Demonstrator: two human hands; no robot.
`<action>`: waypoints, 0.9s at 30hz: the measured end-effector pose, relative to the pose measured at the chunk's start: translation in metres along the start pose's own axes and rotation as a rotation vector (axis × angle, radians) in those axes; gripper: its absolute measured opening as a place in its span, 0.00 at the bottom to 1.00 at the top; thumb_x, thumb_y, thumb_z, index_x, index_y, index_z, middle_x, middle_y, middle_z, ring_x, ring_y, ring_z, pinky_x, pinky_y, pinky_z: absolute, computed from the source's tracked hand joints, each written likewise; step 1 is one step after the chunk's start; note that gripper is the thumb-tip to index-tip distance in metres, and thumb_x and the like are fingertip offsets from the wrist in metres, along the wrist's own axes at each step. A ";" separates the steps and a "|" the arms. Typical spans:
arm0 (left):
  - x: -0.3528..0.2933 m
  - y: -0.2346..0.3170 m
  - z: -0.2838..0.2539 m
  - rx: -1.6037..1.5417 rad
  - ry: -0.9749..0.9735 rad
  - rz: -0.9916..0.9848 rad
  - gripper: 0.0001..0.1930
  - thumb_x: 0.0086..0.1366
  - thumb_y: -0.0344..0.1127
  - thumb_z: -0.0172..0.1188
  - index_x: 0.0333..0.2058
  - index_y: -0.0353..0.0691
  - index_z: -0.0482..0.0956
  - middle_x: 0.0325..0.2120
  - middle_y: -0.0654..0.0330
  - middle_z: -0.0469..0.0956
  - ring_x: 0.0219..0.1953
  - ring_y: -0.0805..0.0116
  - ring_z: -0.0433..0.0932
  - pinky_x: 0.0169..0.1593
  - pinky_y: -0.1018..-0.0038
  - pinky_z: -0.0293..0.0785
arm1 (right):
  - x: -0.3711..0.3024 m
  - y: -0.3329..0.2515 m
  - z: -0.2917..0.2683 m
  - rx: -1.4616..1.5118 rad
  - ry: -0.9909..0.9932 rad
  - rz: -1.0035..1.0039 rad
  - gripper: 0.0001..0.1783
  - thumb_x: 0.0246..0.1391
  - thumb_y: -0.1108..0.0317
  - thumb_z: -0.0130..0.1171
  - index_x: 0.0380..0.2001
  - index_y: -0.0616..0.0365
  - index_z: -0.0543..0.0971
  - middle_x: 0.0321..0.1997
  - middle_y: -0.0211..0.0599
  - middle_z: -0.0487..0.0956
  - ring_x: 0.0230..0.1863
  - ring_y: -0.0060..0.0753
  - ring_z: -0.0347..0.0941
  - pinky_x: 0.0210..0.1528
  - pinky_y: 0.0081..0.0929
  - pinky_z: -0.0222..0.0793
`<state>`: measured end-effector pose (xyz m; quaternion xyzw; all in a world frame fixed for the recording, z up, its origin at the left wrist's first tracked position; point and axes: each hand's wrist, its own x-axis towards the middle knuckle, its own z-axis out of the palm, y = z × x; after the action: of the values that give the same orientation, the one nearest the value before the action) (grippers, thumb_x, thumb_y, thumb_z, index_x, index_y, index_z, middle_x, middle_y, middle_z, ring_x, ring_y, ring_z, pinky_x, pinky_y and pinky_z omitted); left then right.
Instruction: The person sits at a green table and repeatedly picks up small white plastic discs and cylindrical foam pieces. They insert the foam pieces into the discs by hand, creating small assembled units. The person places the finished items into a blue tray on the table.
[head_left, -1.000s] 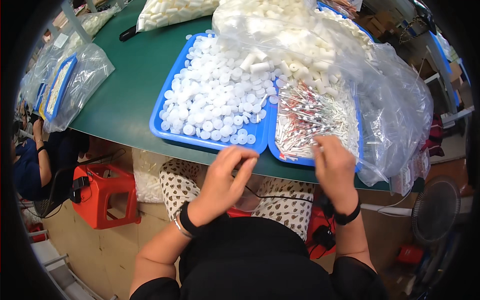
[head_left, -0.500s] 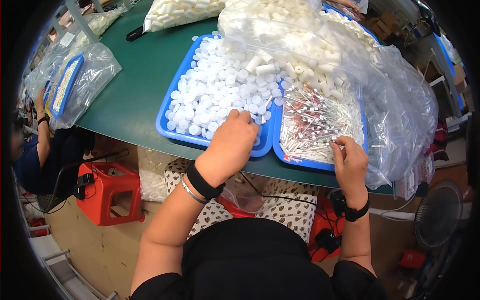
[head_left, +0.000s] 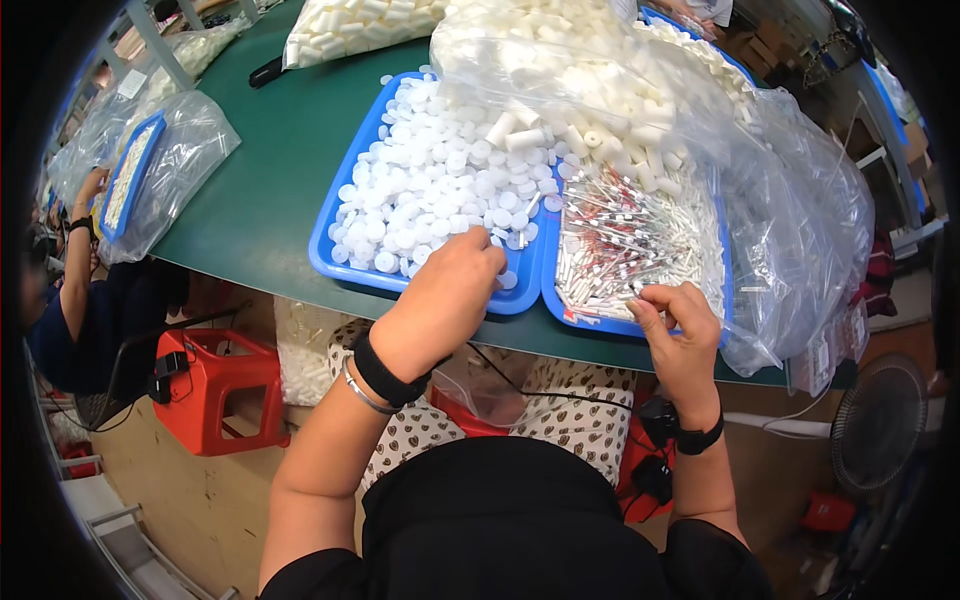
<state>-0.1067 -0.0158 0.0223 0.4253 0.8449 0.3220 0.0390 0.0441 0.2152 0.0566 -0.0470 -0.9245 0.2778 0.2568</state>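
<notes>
My left hand [head_left: 447, 290] reaches over the near edge of a blue tray [head_left: 330, 264] heaped with translucent white plastic discs [head_left: 420, 170]. Its fingers are bent down among the discs; the fingertips are partly hidden, so what they grip does not show. To the right, my right hand [head_left: 682, 325] is above the near rim of a second blue tray [head_left: 735, 262]. Thumb and forefinger are pinched together there, with something tiny and pale at their tips. That tray holds many thin white rods [head_left: 590, 270] and a pile of red pieces with white ends [head_left: 615, 215].
A clear plastic bag [head_left: 790, 210] spreads along the right side, with cream foam-like cylinders [head_left: 590, 90] heaped behind the trays. Another bag of cylinders [head_left: 360, 25] lies on the green table [head_left: 250, 170]. At far left a co-worker's arm [head_left: 77, 260] reaches toward a blue tray [head_left: 130, 180].
My right hand has moved left and slightly down along the right tray's near edge, its fingers pinched. My left hand has drawn slightly left and down, still at the discs.
</notes>
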 end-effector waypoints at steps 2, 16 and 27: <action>0.001 -0.004 0.003 -0.041 0.033 0.011 0.05 0.56 0.24 0.62 0.33 0.33 0.77 0.35 0.49 0.75 0.37 0.48 0.75 0.41 0.61 0.73 | 0.000 -0.004 0.002 0.029 -0.017 -0.004 0.06 0.50 0.72 0.69 0.31 0.59 0.82 0.27 0.33 0.79 0.28 0.31 0.70 0.31 0.27 0.64; -0.028 0.036 0.014 -1.649 -0.116 -0.494 0.17 0.71 0.39 0.57 0.51 0.33 0.77 0.38 0.63 0.79 0.35 0.80 0.75 0.39 0.83 0.74 | -0.018 -0.025 0.010 0.637 -0.370 0.349 0.06 0.60 0.72 0.60 0.36 0.64 0.80 0.29 0.31 0.73 0.31 0.22 0.66 0.37 0.21 0.62; -0.053 0.038 0.041 -2.060 0.001 -0.602 0.18 0.74 0.38 0.52 0.54 0.30 0.73 0.41 0.59 0.79 0.38 0.77 0.78 0.43 0.81 0.78 | -0.023 -0.028 0.019 0.429 -0.415 0.286 0.05 0.58 0.72 0.62 0.33 0.64 0.80 0.26 0.32 0.73 0.27 0.22 0.68 0.32 0.22 0.63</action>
<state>-0.0324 -0.0179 0.0004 -0.0383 0.2364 0.8569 0.4564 0.0563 0.1774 0.0476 -0.0636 -0.8615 0.5030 0.0253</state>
